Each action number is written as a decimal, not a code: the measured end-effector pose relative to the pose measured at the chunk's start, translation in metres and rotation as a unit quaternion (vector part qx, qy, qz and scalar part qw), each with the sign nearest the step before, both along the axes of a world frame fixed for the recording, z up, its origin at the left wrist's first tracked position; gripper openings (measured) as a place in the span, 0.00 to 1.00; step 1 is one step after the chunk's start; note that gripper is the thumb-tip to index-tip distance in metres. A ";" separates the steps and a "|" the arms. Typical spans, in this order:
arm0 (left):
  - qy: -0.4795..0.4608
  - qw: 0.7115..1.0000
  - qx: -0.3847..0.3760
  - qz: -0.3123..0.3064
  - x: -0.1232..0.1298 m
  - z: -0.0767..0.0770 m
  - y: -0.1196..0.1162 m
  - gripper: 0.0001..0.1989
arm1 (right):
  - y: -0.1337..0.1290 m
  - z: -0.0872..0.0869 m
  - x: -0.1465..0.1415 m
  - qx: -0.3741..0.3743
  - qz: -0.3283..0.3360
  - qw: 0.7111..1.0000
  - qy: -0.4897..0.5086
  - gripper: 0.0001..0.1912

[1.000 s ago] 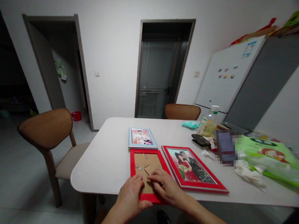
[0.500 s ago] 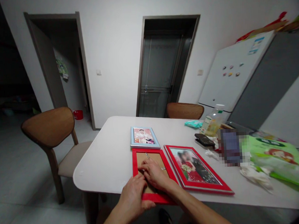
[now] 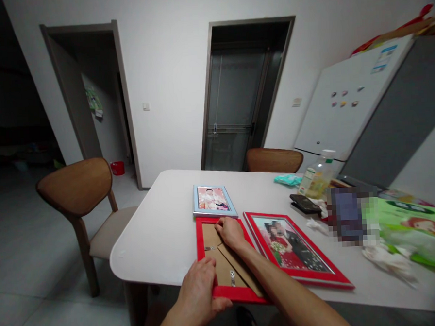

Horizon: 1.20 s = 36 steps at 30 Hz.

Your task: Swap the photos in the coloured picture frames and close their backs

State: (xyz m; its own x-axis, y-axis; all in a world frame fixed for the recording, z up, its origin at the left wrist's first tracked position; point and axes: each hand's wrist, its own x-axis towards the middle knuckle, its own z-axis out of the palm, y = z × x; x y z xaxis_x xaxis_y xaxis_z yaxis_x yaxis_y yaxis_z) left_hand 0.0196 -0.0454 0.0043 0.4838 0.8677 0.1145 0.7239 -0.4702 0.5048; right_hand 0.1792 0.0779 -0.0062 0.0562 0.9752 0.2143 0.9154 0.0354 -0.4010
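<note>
A red picture frame [image 3: 200, 238] lies face down at the table's near edge, with its brown backing board [image 3: 218, 262] and a folded stand leg [image 3: 241, 269] showing. My left hand [image 3: 197, 286] grips its near left corner, thumb along the near side. At the far end of the backing, my right hand [image 3: 231, 233] has its fingers curled together; what they pinch is hidden. Small metal clips [image 3: 233, 278] sit on the board. Just right of it lies a larger red-framed photo [image 3: 311, 279], face up. Beyond stands none upright: a light blue framed photo [image 3: 216, 214] lies flat there.
On the white table [image 3: 151, 229], the right side holds a black wallet-like item [image 3: 305, 204], a bottle of yellowish liquid [image 3: 317, 177], a teal packet [image 3: 288, 180], crumpled tissues [image 3: 388, 261] and a green package [image 3: 413, 221]. Wooden chairs [image 3: 76, 185] stand at the left and far side.
My right hand has moved from the middle of the backing to its far end, uncovering clips and the stand leg. My left hand still holds the near left corner.
</note>
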 end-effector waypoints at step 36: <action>-0.584 0.810 -0.053 -0.032 0.065 0.067 -0.022 0.19 | -0.113 0.030 0.016 0.023 0.046 0.638 0.768 0.17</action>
